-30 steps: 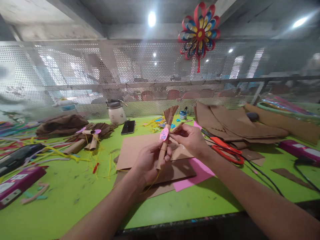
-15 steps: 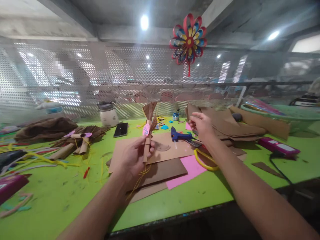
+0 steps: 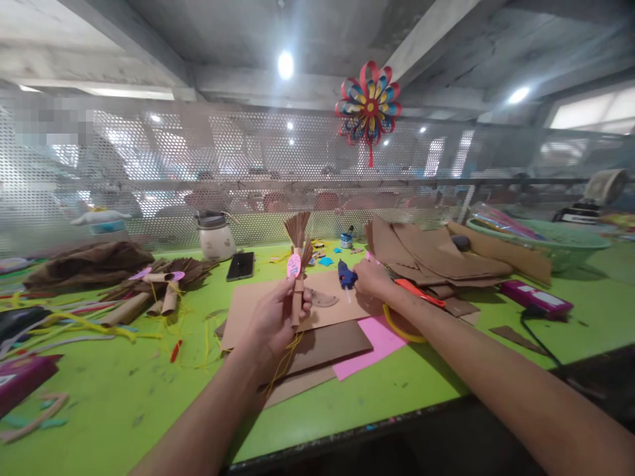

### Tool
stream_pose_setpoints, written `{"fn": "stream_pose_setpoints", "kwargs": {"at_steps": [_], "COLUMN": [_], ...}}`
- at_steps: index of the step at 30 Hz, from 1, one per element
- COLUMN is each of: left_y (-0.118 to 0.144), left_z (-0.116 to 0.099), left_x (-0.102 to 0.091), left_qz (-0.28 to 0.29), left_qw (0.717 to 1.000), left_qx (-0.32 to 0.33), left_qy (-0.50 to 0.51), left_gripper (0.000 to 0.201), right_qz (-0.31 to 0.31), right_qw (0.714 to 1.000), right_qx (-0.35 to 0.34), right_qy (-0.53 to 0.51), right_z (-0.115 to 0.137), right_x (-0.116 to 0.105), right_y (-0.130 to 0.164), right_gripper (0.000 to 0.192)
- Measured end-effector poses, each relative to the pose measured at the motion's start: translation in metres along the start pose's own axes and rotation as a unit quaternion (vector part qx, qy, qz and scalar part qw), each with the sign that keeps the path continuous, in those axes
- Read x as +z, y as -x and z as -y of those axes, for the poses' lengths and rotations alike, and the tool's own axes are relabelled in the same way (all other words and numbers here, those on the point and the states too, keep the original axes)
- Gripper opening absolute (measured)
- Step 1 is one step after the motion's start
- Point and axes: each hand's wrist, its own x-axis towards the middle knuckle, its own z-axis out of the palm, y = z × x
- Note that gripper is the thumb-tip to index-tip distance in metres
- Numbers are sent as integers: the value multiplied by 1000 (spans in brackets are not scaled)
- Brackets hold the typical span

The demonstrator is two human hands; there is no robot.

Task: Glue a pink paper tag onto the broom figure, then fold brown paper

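Observation:
My left hand (image 3: 278,309) is closed around a small rolled brown-paper craft (image 3: 297,291) held upright. It has a pleated paper fan at its top, a pink oval tag (image 3: 294,266) with blue writing, and yellow threads hanging below. My right hand (image 3: 371,281) is closed at the handle end of a blue glue gun (image 3: 346,274), covering most of the handle. The gun lies low over the cardboard, its nozzle side pointing left. Scissors with orange-red and yellow parts are partly hidden under my right wrist; their yellow handle loop (image 3: 399,325) shows below it.
Brown cardboard sheets (image 3: 327,340) and pink paper (image 3: 377,340) lie on the green table. Stacked brown paper (image 3: 441,254), a green basket (image 3: 570,237) and a magenta box (image 3: 536,297) stand right. Left are a phone (image 3: 241,266), a white jar (image 3: 216,238) and finished paper crafts (image 3: 161,291).
My right hand has lowered and moved left from above the scissors onto the glue gun's handle. My left hand still holds the paper craft. The view has tilted up slightly.

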Motion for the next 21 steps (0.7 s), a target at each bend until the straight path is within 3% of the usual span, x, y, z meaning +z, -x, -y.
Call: {"fn": "stream_pose_setpoints", "kwargs": {"at_steps": [4, 9, 12, 14, 16, 17, 19, 21], "left_y": [0, -3, -5, -6, -5, -5, -5, -5], "left_z": [1, 8, 11, 11, 10, 9, 7, 4], "left_x": [-2, -5, -8, -9, -9, -9, -10, -11], "left_qz": [7, 7, 19, 24, 25, 26, 26, 20], "left_qw": [1000, 1000, 1000, 1000, 999, 999, 999, 998], "left_qx": [-9, -20, -15, -13, -16, -18, -21, -23], "left_qy": [5, 0, 5, 11, 20, 26, 36, 46], "left_gripper": [15, 16, 17, 17, 16, 16, 16, 16], "right_qz": [-33, -68, -113, -132, -139, -121, -44, 27], "right_qw": [998, 995, 993, 984, 949, 918, 819, 745], "right_qx": [-22, -45, -46, -27, -24, -44, -80, -116], "right_qy": [51, 59, -8, -115, -280, -375, -567, -656], "right_z": [0, -9, -17, -22, -24, -23, -20, -14], "right_x": [13, 20, 13, 2, -14, -22, -39, -52], "right_y": [4, 0, -5, -4, 3, 9, 24, 39], "right_gripper": [37, 31, 28, 29, 32, 30, 25, 26]}}
